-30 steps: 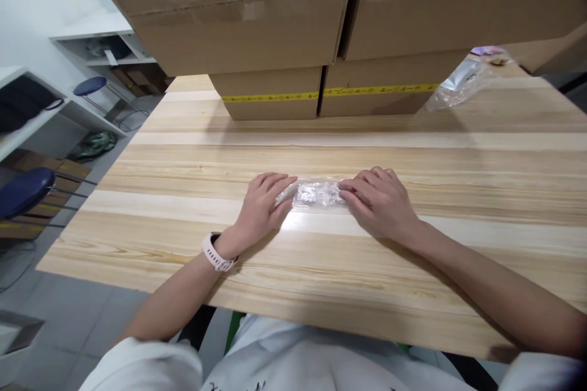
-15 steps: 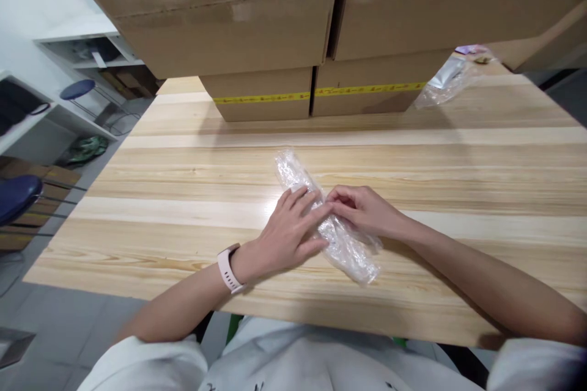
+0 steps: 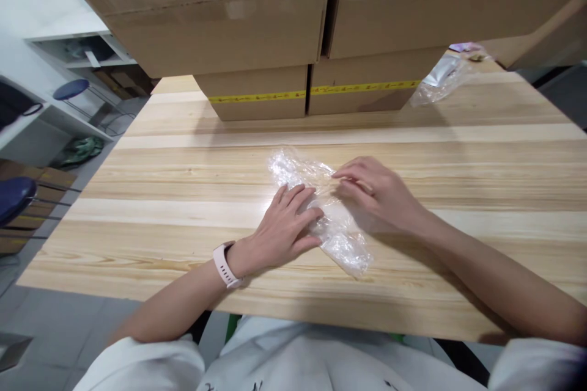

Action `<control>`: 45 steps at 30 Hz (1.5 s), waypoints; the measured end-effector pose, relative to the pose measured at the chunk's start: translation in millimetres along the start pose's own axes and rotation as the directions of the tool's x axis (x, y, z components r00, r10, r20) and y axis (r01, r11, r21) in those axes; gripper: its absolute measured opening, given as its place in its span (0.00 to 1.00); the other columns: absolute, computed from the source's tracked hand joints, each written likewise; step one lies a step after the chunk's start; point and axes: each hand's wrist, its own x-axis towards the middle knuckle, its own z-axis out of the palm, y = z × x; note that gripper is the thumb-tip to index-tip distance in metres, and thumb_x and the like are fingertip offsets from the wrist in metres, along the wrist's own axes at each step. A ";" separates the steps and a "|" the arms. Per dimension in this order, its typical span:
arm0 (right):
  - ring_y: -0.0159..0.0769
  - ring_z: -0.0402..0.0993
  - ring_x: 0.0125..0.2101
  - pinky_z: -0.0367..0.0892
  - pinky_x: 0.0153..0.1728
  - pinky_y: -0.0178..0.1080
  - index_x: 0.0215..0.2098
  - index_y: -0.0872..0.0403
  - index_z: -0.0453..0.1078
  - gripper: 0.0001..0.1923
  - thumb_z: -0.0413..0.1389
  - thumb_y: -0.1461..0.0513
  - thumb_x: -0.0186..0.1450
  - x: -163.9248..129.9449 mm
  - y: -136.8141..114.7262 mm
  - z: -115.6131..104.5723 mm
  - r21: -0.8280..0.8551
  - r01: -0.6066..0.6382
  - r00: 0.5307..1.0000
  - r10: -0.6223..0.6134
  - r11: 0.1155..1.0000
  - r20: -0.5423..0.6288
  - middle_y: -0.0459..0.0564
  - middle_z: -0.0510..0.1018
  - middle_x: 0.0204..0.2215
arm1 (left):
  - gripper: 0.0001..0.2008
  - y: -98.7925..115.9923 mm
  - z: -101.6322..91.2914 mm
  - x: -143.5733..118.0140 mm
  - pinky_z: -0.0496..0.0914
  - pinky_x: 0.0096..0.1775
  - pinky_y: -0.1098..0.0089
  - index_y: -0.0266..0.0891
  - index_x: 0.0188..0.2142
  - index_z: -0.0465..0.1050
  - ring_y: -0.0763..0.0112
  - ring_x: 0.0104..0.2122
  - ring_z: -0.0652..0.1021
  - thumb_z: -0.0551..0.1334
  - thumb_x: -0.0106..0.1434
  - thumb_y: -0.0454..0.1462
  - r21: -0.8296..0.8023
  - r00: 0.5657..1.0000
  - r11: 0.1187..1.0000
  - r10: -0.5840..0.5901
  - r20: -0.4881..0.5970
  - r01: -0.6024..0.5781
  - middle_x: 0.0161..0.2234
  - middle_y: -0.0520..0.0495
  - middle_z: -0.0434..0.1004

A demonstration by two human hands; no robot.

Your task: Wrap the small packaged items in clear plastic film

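Note:
A crinkled clear plastic bag (image 3: 342,244) lies slantwise on the wooden table (image 3: 151,226) in front of me. My left hand (image 3: 291,220) rests on its left side with the fingers spread, pressing the film down. Pinched in the fingers of my right hand (image 3: 373,192) is the bag's right edge, lifted slightly off the wood. The right fingers are a little blurred. I cannot make out anything inside the bag.
Stacked cardboard boxes (image 3: 257,82) stand at the back of the table, the upper ones jutting toward me. At the back right lies a silver packet (image 3: 443,70) in clear plastic. Blue stools (image 3: 71,89) and white shelving (image 3: 68,43) are off to the left.
My right hand has moved right and away from me, drawing the bag's edge out. The bag, a narrow folded strip before, is now spread wider. My left hand stays on it.

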 end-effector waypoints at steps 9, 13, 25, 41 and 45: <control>0.44 0.63 0.65 0.62 0.64 0.56 0.67 0.50 0.63 0.23 0.42 0.57 0.78 -17.2 3.1 41.8 0.023 0.101 0.953 -0.103 0.995 0.286 0.55 0.68 0.66 | 0.15 -2.0 -15.3 4.3 0.54 0.67 0.48 0.41 0.42 0.67 0.62 0.44 0.77 0.59 0.72 0.50 -0.063 0.991 0.989 0.133 0.003 -0.133 0.40 0.47 0.78; 0.45 0.58 0.69 0.59 0.66 0.56 0.69 0.49 0.61 0.27 0.43 0.51 0.77 -16.7 5.6 37.4 -0.137 0.113 0.921 -0.052 0.984 0.387 0.52 0.60 0.71 | 0.13 8.0 -26.1 -9.0 0.67 0.48 0.59 0.41 0.51 0.69 0.63 0.36 0.73 0.59 0.72 0.45 -0.022 0.989 0.991 0.134 0.063 -0.133 0.36 0.47 0.75; 0.41 0.48 0.72 0.49 0.70 0.55 0.72 0.44 0.57 0.29 0.37 0.49 0.77 -13.0 26.5 29.5 -0.303 -0.006 0.920 0.124 0.953 0.371 0.45 0.53 0.73 | 0.20 -4.6 -25.7 -20.5 0.50 0.67 0.44 0.43 0.48 0.72 0.53 0.62 0.69 0.60 0.69 0.55 -0.166 0.984 0.985 0.069 0.165 -0.041 0.60 0.39 0.73; 0.41 0.48 0.72 0.54 0.70 0.54 0.70 0.43 0.60 0.26 0.41 0.50 0.77 -6.6 -9.8 45.8 -0.051 0.162 0.897 -0.125 0.986 0.423 0.46 0.56 0.72 | 0.06 -6.6 -18.0 -15.9 0.63 0.62 0.55 0.42 0.40 0.72 0.65 0.44 0.77 0.58 0.73 0.40 -0.338 0.997 0.940 0.070 0.039 -0.053 0.39 0.47 0.80; 0.41 0.49 0.72 0.50 0.71 0.56 0.72 0.41 0.56 0.28 0.39 0.48 0.77 -6.9 14.3 44.4 -0.120 0.102 0.908 -0.043 0.988 0.417 0.45 0.55 0.72 | 0.10 -1.6 -20.8 -13.7 0.66 0.55 0.57 0.42 0.50 0.72 0.63 0.43 0.74 0.56 0.75 0.41 -0.336 0.996 0.938 0.089 -0.007 -0.086 0.41 0.45 0.79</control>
